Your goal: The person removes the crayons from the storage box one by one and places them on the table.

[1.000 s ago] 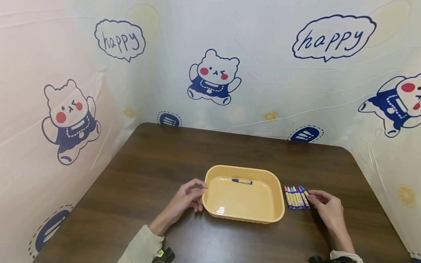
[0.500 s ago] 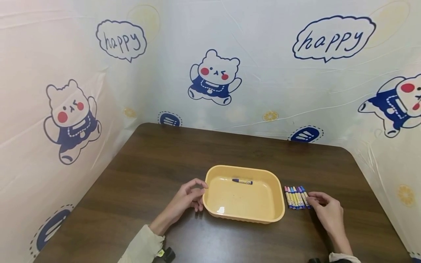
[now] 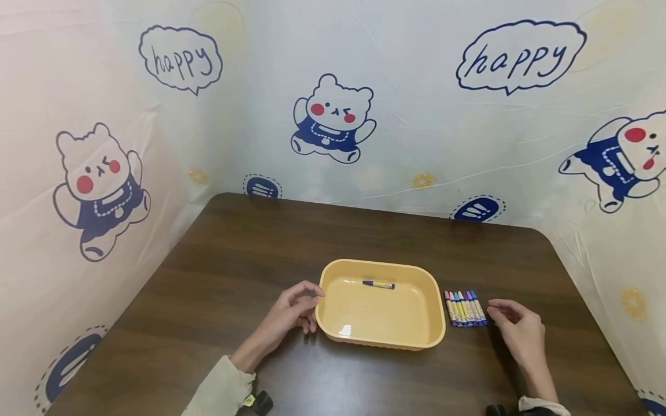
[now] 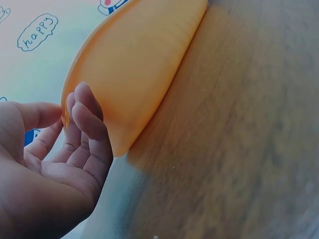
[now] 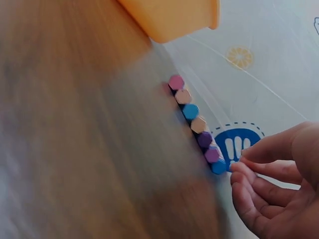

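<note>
My left hand [image 3: 291,312] pinches the left rim of a yellow plastic basin [image 3: 374,315] between thumb and fingers; the left wrist view shows the fingers bent against the basin's outer wall [image 4: 134,64]. One crayon [image 3: 378,285] with a dark blue tip lies inside, near the back wall. To the right of the basin, several crayons [image 3: 465,309] in yellow wrappers lie side by side in a neat row. Just right of that row is my right hand [image 3: 520,332], fingers loosely curled and holding nothing. In the right wrist view its fingertips are beside the blue end crayon [image 5: 218,167].
The dark brown wooden table [image 3: 250,248] carries the basin and the crayons. A pale curtain [image 3: 395,52] printed with bears and the word happy surrounds its back and sides.
My right hand has let go of the rightmost crayon, which now lies snug and parallel in the row. The left hand stays on the rim. The head view has shifted slightly.
</note>
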`<state>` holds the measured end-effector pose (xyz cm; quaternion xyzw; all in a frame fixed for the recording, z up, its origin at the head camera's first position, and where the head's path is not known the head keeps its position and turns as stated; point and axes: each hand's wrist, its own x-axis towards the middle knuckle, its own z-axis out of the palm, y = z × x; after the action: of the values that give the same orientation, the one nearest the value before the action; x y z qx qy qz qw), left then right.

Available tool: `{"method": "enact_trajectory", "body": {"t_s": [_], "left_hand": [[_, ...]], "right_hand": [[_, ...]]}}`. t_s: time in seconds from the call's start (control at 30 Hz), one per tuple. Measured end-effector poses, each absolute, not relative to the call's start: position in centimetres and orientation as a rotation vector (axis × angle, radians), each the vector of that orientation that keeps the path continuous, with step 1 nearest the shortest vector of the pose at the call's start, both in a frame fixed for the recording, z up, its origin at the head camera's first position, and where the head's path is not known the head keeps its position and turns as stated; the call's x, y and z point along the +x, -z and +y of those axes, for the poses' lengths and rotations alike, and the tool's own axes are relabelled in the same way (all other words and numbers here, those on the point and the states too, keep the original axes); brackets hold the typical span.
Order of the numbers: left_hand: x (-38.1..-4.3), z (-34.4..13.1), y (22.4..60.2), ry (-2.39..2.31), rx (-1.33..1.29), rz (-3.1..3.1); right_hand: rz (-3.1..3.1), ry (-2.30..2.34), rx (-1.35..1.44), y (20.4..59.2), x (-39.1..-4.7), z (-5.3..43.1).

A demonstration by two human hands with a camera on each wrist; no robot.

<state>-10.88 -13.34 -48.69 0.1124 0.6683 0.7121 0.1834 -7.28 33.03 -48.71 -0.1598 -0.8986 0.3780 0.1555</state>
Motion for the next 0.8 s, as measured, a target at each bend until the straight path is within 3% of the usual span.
{"method": "enact_trajectory", "body": {"t_s": [0.3,0.8], "left_hand": [[-10.9,-13.7,48.7,-2.015,0.302,1.861],[-10.9,-13.7,48.9,-2.014,0.317,1.860]], "right_hand": [[-2.428,-1.066,-0.375,46.1,-7.6,31.2],[-2.529,-0.927,0.404,41.4,-10.6,22.6]]}}
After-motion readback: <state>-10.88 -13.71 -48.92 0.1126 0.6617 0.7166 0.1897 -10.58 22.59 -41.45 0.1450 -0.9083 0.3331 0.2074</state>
